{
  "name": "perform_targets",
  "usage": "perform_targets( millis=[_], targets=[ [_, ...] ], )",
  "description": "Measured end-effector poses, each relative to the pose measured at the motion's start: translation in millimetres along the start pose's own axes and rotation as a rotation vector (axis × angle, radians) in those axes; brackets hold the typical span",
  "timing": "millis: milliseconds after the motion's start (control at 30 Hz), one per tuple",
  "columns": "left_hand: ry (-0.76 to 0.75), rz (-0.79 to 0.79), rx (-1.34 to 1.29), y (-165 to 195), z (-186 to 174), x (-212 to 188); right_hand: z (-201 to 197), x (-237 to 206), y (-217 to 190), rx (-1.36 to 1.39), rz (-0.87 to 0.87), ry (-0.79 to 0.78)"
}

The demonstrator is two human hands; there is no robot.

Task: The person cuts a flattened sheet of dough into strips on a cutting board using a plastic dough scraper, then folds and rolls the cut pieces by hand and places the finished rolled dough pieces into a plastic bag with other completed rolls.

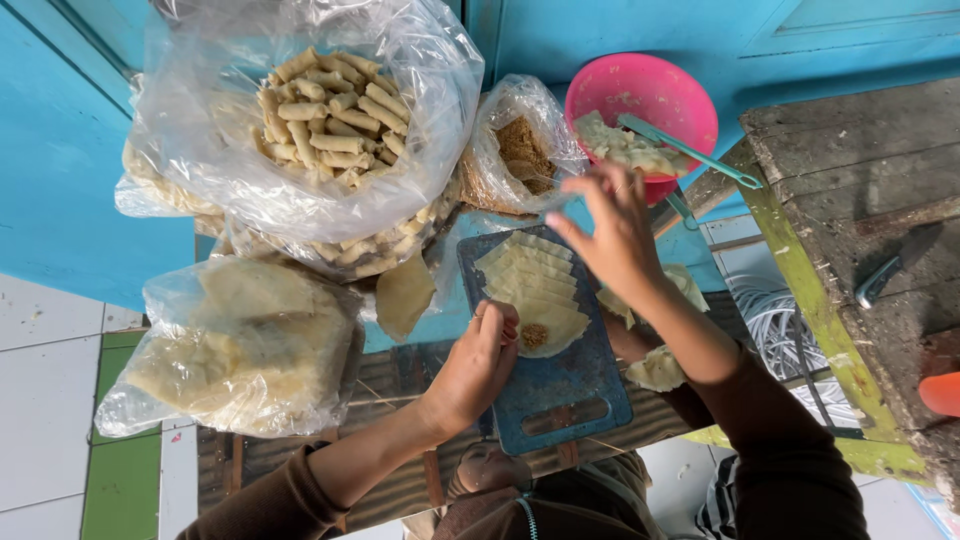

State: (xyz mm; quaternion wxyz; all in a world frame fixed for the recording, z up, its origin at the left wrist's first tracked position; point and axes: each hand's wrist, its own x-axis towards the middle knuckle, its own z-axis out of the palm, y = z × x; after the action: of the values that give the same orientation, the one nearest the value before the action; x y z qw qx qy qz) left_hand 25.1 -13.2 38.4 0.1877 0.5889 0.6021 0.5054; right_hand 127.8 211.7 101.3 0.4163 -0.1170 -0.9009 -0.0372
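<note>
Hands at work over a row of wrappers on a cutting board.

The left hand [480, 355] rests at the edge of the blue cutting board [560, 395], fingers curled together beside the nearest wrapper [545, 325], which carries a brown dab of filling. The right hand [612, 232] hovers above the wrappers near the pink bowl [650, 95], fingertips pinched; what they pinch cannot be told.

Low slatted wooden stand [400, 380], laden.
Carried on it: blue cutting board [560, 390], bagged rolls [330, 110], bagged wrappers [240, 340], bagged crumbs [520, 150], pink bowl [650, 90].
</note>
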Motion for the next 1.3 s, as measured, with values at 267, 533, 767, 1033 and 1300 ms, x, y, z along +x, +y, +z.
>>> perform_targets(
  millis=[267, 533, 767, 1033, 1300],
  targets=[
    [-0.033, -0.023, -0.026, 7.5, 0.2, -4.2, -45.7, -45.8, -12.8, 0.235, 0.325, -0.914],
    [-0.040, -0.050, -0.058, 15.3, -6.5, -3.9, -49.5, -49.1, -12.2, 0.325, 0.380, -1.026],
    [-0.104, -0.063, -0.062, 17.9, -8.7, -5.5, -48.4, -46.4, -28.0, 0.707, 0.474, -0.836],
    [-0.136, -0.058, -0.055, 16.7, -7.4, -5.3, -45.2, -48.7, -47.0, 0.749, 0.426, -0.802],
    [-0.118, 0.028, 0.105, 15.7, -9.6, -2.8, -44.1, -61.1, -46.0, 0.711, 0.194, -0.748]
  ],
)
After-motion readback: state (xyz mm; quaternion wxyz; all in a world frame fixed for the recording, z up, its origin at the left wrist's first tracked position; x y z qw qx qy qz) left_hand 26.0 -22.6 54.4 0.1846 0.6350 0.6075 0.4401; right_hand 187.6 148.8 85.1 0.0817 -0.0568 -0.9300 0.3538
